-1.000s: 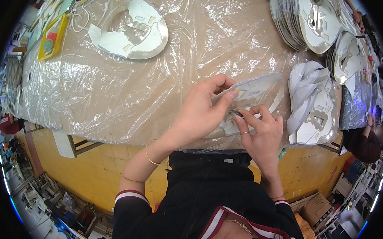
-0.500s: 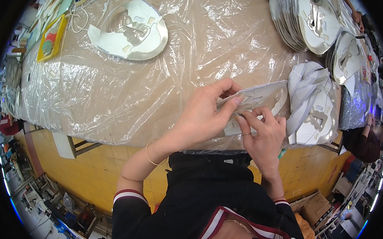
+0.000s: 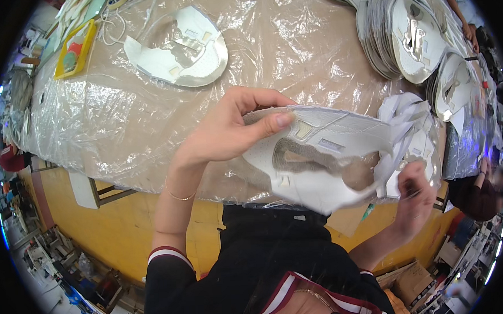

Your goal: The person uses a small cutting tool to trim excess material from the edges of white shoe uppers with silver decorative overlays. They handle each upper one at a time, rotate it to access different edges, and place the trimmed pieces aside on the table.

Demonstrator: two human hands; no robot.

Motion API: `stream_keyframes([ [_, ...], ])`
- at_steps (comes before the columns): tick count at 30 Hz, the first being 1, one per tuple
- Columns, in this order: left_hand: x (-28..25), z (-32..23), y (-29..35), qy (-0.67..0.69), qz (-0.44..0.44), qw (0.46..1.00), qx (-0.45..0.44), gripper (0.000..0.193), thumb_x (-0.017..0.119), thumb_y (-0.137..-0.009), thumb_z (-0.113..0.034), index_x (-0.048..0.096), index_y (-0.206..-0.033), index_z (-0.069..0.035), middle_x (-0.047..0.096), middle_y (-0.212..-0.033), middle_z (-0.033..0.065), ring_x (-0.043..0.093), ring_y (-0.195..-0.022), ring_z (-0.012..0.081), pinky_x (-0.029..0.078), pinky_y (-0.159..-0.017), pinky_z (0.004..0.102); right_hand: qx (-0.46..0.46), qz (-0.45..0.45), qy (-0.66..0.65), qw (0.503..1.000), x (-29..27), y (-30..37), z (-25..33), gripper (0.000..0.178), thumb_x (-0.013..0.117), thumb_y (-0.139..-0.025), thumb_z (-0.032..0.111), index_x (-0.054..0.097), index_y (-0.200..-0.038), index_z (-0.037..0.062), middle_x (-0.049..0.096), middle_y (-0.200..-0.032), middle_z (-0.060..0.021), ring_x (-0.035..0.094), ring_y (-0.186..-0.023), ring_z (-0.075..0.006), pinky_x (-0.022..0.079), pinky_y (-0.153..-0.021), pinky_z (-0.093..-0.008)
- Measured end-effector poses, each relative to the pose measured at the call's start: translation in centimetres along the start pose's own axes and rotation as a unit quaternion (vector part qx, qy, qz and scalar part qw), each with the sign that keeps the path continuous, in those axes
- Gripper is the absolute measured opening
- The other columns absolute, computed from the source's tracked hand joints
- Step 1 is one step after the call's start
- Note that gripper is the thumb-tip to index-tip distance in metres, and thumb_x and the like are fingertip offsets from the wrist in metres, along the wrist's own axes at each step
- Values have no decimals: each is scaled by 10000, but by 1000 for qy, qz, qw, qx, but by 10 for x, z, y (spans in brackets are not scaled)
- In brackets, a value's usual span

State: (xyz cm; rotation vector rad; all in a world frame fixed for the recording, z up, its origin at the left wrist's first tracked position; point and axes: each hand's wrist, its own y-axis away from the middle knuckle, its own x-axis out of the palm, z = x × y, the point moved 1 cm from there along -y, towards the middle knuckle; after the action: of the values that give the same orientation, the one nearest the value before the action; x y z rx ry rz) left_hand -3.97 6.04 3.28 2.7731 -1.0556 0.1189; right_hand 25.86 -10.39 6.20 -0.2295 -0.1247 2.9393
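My left hand [image 3: 233, 127] pinches the top edge of a white shoe upper [image 3: 351, 136] between thumb and fingers. The upper hangs opened out over the table's near edge, its cut-outs and grey-edged middle opening showing. To its right, my right hand [image 3: 413, 200] is apart from it, fingers curled and smeared by motion; what it holds, if anything, I cannot make out. Just beyond that hand lie more white uppers [image 3: 422, 144] with crumpled whitish strips, partly hidden by the held one.
Another white upper [image 3: 211, 63] lies flat at the far left on the plastic-covered table [image 3: 166, 132]. Stacked uppers [image 3: 372, 34] stand at the far right. A yellow tray [image 3: 91, 43] with small items sits at the left. Other people work at the right edge.
The folded upper has been spread open and turned toward me. My left hand has moved left with it; my right hand has come off it and swung to the right.
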Motion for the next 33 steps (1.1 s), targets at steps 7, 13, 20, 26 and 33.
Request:
stream_keyframes([
  [7, 5, -18, -5, 56, 55, 997, 26, 309, 708, -913, -234, 695, -1088, 20, 720, -976, 67, 638, -880, 96, 512, -806, 254, 219, -10, -11, 976, 47, 8, -72, 424, 510, -989, 157, 484, -1370, -28, 605, -1258, -138, 587, -1148, -233, 462, -969, -304],
  [13, 16, -17, -12, 34, 82, 996, 15, 329, 698, -921, -257, 692, -1096, 22, 717, -956, 64, 631, -888, 98, 505, -817, 261, 193, 9, -190, 963, 96, 16, -59, 429, 521, -989, 187, 484, -1359, -26, 595, -1270, -139, 587, -1149, -236, 470, -970, -325],
  [20, 19, -12, -16, 18, 137, 990, -7, 309, 711, -909, -229, 698, -1086, 23, 722, -959, 74, 641, -884, 91, 512, -820, 251, 183, 39, -170, 967, 79, 16, -61, 437, 524, -989, 189, 474, -1365, -27, 585, -1286, -141, 585, -1155, -234, 470, -972, -325],
  [26, 20, -6, -18, 26, 137, 990, -5, 299, 707, -909, -216, 696, -1082, 27, 721, -960, 73, 638, -890, 93, 510, -829, 260, 175, 49, -154, 971, 84, 24, -63, 444, 527, -989, 192, 465, -1370, -28, 575, -1300, -143, 584, -1160, -233, 470, -975, -325],
  [33, 21, -4, -19, 50, 141, 989, -9, 310, 714, -905, -238, 698, -1079, 18, 721, -962, 69, 641, -888, 97, 510, -834, 259, 165, 48, -142, 975, 86, 30, -65, 452, 530, -989, 195, 455, -1375, -29, 565, -1315, -145, 582, -1166, -232, 470, -978, -325],
])
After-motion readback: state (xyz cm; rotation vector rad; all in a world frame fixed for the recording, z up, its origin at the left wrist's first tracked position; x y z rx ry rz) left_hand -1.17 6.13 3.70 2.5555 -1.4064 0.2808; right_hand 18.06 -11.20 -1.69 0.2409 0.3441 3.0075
